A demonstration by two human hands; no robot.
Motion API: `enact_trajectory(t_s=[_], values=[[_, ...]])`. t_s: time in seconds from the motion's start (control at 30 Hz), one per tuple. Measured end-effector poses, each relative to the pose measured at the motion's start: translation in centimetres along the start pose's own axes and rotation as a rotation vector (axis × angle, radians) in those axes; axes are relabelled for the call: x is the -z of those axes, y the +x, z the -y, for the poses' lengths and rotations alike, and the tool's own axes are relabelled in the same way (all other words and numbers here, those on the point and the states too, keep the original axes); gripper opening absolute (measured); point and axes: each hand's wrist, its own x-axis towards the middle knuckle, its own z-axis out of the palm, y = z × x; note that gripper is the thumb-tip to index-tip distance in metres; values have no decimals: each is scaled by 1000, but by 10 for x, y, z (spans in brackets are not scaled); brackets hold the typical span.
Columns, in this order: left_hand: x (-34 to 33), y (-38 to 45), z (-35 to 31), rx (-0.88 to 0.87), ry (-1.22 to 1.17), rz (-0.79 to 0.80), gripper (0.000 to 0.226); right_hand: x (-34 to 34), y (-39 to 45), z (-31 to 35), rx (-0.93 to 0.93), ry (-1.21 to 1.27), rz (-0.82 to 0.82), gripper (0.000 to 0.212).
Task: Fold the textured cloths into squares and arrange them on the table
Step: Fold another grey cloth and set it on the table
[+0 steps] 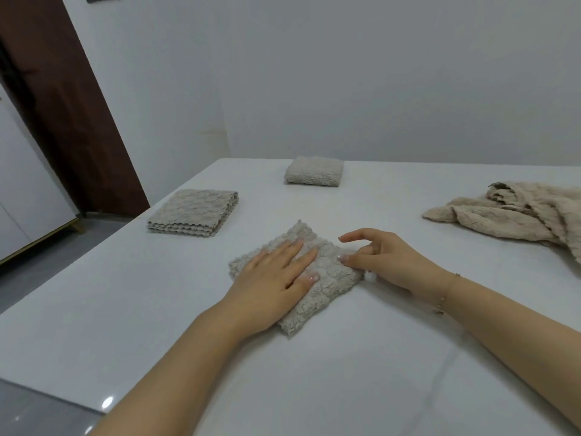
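Two bare arms reach in from the near edge over the smooth white table [94, 325]. One small folded grey fuzzy cloth [327, 278] lies in the middle of the table, turned like a diamond. On it the left hand [276, 278] lies flat, fingers straight, pressing down. Next to it, the right hand [380, 259] touches the cloth's right corner with bent fingertips; the first finger sticks out, and I cannot tell if it pinches the cloth. Far left sits a neat stack of grey folded cloths [193, 212]. Farther back rests a small thick folded grey cloth [314, 170]. Far right lies a messy beige heap of unfolded cloths [515, 215].
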Motion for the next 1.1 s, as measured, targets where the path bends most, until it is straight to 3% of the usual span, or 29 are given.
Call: enact_trajectory(t_s=[0.47,0.57,0.83,0.9,0.97,1.03,1.1], values=[[8,-1,-6,31,33,63,61,-14,-10,-10,161,-137,-211,26],[14,6,-18,41,-27,40,69,-9,-9,-10,165,-77,-199,26],[-6,13,-24,63,67,83,59,-7,-11,-10,158,-68,-214,21],[3,11,-25,63,-130,6,57,-6,-12,-9,162,-107,-234,14],[16,9,-19,123,-356,-264,48,-5,-14,-5,157,-162,-225,11],[26,7,-4,230,-308,-499,37,-3,-17,0,125,-231,-205,24],[32,6,12,365,-208,-464,36,-2,-20,5,77,-327,-179,43]])
